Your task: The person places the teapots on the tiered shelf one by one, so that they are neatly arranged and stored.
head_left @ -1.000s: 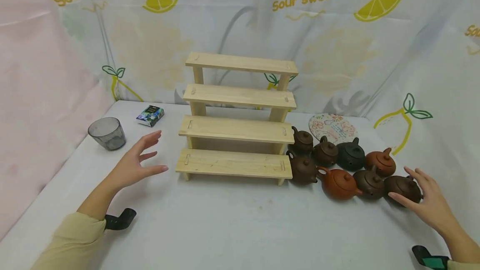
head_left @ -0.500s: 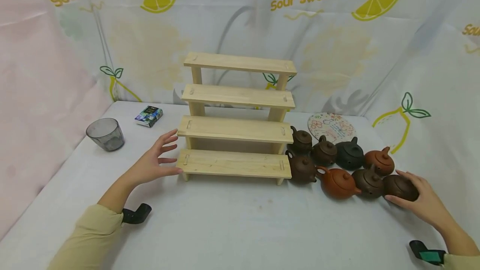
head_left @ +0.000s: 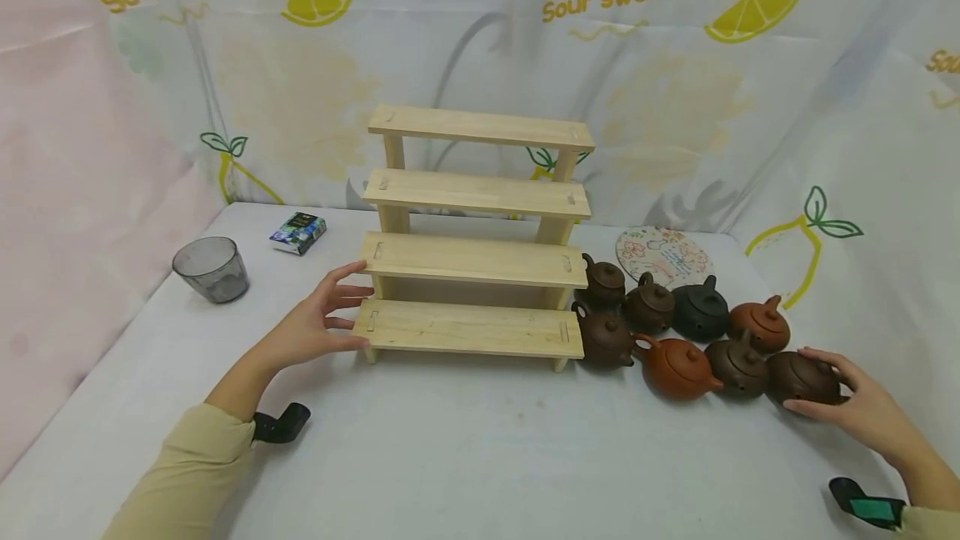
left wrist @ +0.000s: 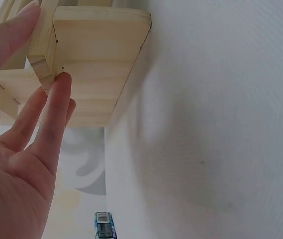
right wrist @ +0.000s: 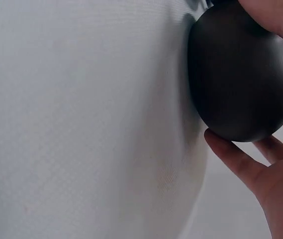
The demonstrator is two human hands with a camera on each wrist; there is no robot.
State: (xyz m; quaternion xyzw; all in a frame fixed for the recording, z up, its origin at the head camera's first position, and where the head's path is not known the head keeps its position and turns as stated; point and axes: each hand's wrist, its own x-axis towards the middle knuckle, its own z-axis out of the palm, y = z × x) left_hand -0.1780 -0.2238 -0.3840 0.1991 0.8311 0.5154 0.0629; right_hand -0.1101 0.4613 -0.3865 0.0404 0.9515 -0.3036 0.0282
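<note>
A stepped wooden display shelf (head_left: 472, 327) stands mid-table. At its left end is my left hand (head_left: 315, 323), fingers mostly straight and spread, fingertips touching the ends of the lower boards. In the left wrist view, a fingertip (left wrist: 61, 82) meets a board's end. At the far right, my right hand (head_left: 862, 407) holds a dark brown teapot (head_left: 802, 377), thumb on the near side and fingers on the far side. The right wrist view shows the teapot's rounded dark body (right wrist: 243, 74) between thumb and fingers, close against the white cloth.
Several more teapots cluster right of the shelf, among them an orange-brown teapot (head_left: 680, 369) and a black teapot (head_left: 701, 311). Behind them lies a round patterned mat (head_left: 663, 255). A grey glass bowl (head_left: 212, 269) and a small box (head_left: 298, 233) sit at the left.
My left hand has moved right from beside the shelf to its left end. My right hand has closed around the dark brown teapot, which stays about where it was.
</note>
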